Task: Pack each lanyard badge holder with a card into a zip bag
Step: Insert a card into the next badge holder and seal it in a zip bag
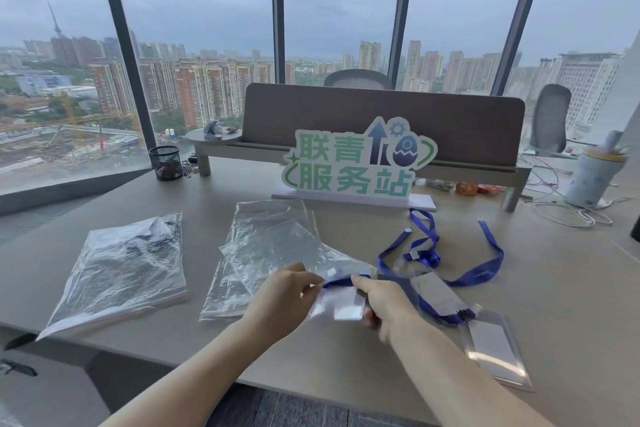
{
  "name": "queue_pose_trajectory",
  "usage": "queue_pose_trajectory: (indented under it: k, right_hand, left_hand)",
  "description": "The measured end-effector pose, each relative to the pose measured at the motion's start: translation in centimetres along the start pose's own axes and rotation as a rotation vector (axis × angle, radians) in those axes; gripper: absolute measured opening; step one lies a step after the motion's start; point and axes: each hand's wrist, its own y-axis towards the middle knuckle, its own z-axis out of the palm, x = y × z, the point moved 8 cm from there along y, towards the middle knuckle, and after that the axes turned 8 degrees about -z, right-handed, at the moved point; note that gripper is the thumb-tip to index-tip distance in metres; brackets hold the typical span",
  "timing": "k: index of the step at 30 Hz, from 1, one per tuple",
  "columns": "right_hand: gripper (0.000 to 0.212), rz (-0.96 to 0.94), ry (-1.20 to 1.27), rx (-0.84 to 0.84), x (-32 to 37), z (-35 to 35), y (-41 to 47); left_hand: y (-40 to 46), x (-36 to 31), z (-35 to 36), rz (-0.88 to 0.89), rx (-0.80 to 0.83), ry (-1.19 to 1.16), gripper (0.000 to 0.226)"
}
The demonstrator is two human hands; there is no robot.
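My left hand [282, 295] pinches the near edge of a clear zip bag [298, 253] above the table. My right hand [382, 302] grips a clear badge holder with a white card [341, 308] and its folded blue lanyard [337, 282] at the bag's mouth. To the right, two more badge holders lie on the table: one [438, 291] under blue lanyard straps [485, 267], another [493, 347] near the front edge.
A pile of empty zip bags [263, 229] lies under my left hand's bag, a larger plastic pack [128, 263] to the left. A green-lettered sign [353, 166] stands behind. Mesh pen cup [165, 162], cables [568, 211] and a tumbler [594, 180] sit at the back.
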Motion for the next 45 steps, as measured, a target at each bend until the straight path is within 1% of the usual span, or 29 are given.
queue_pose_trajectory:
  k: [1,3,4,5,6,7,9,11,12,15,17,18,20,22,23,24,25,27,28,29,31,34,37,38,39,40,41,43,45]
  right_hand:
    - [0.022,0.001,0.034,0.005,0.0,0.4,0.1]
    - [0.024,-0.005,0.064,0.123,0.8,2.0,-0.9]
    - [0.029,-0.006,0.037,0.19,1.0,2.6,-1.2]
    - [0.031,-0.013,-0.031,0.22,1.2,2.6,-1.4]
    - [0.028,-0.035,-0.11,0.201,1.4,2.0,-1.4]
    - [0.023,-0.078,-0.182,0.132,1.8,0.8,-1.2]
    - [0.02,-0.205,-0.26,-0.061,2.6,-2.0,-0.2]
    - [0.016,-0.313,-0.319,-0.175,3.5,-3.6,0.4]
    - [0.016,-0.331,-0.351,-0.176,3.7,-3.6,0.6]
    - [0.024,-0.233,-0.368,-0.044,3.0,-2.0,1.2]
    - [0.018,-0.208,-0.366,-0.016,2.7,-1.4,1.5]
    - [0.013,-0.215,-0.358,-0.02,2.8,-1.2,1.6]
    - [0.012,-0.247,-0.326,-0.017,3.7,-1.0,1.4]
    - [0.012,-0.287,-0.284,-0.013,5.7,-1.1,1.1]
    - [0.009,-0.317,-0.266,-0.016,7.1,-1.2,0.8]
    - [0.007,-0.367,-0.238,-0.022,8.8,-1.3,0.2]
    - [0.007,-0.441,-0.183,-0.035,10.9,-1.4,-0.7]
    - [0.01,-0.637,0.0,-0.079,15.5,-1.9,-3.2]
    - [0.009,-0.731,0.09,-0.09,17.8,-2.2,-4.8]
    - [0.007,-0.801,0.161,-0.092,19.7,-2.5,-6.3]
    - [0.006,-0.858,0.246,-0.073,22.2,-2.9,-8.3]
    - [0.006,-0.847,0.284,-0.064,23.2,-3.6,-8.9]
    - [0.008,-0.818,0.322,-0.069,23.3,-4.7,-9.2]
    - [0.01,-0.811,0.339,-0.064,23.4,-5.1,-9.4]
    - [0.011,-0.808,0.347,-0.053,23.5,-5.4,-9.5]
    - [0.012,-0.815,0.345,-0.045,23.6,-5.6,-9.8]
    - [0.011,-0.837,0.322,-0.054,23.9,-6.0,-10.2]
    - [0.008,-0.972,0.158,-0.164,24.8,-6.9,-11.9]
    - [0.02,-1.219,-0.154,-0.308,26.0,-6.8,-15.0]
  left_hand:
    - [0.0,-0.2,0.1,0.014,-0.01,0.012,0.02]
    - [0.0,-0.6,0.2,0.017,-0.025,0.025,0.022]
    - [0.1,-0.6,0.2,0.008,-0.03,0.017,0.022]
    - [0.2,-0.4,0.1,-0.006,-0.032,0.004,0.021]
    - [0.3,-0.1,0.1,-0.017,-0.03,-0.008,0.021]
    - [0.3,0.1,0.0,-0.025,-0.025,-0.016,0.021]
    - [0.1,0.5,0.0,-0.022,-0.007,-0.007,0.021]
    - [-0.2,0.6,0.1,-0.01,0.006,0.023,0.02]
    - [-0.4,0.5,0.1,-0.003,0.004,0.042,0.02]
    - [-0.7,0.6,-0.1,0.001,0.002,0.077,0.021]
    - [-0.9,1.0,-0.2,-0.03,0.033,0.112,0.025]
    - [-1.0,1.4,-0.2,-0.065,0.061,0.165,0.03]
    - [-1.0,2.7,-1.2,-0.17,0.102,0.31,0.042]
    - [-0.4,3.8,-3.8,-0.299,0.096,0.368,0.048]
    - [0.2,4.2,-5.6,-0.356,0.074,0.337,0.047]
    - [0.8,4.1,-7.5,-0.399,0.05,0.246,0.044]
    - [1.4,3.6,-9.4,-0.428,0.035,0.082,0.039]
    - [2.3,1.5,-12.6,-0.453,0.034,-0.359,0.026]
    - [2.6,0.0,-14.2,-0.438,0.029,-0.549,0.022]
    - [3.0,-1.5,-15.9,-0.408,0.01,-0.681,0.019]
    - [3.6,-3.6,-18.1,-0.342,-0.021,-0.823,0.014]
    - [4.1,-5.1,-19.0,-0.25,0.001,-0.948,0.011]
    - [4.0,-6.1,-18.8,-0.158,0.027,-0.975,0.026]
    - [4.0,-6.4,-18.7,-0.132,0.005,-0.955,0.024]
    - [4.0,-6.7,-18.8,-0.111,-0.038,-0.917,0.018]
    - [3.9,-7.0,-18.9,-0.099,-0.097,-0.865,0.01]
    - [3.8,-7.4,-19.0,-0.091,-0.153,-0.81,0.009]
    - [3.5,-8.7,-19.0,-0.07,-0.209,-0.731,0.013]
    - [3.2,-10.3,-18.6,-0.034,-0.218,-0.683,0.013]
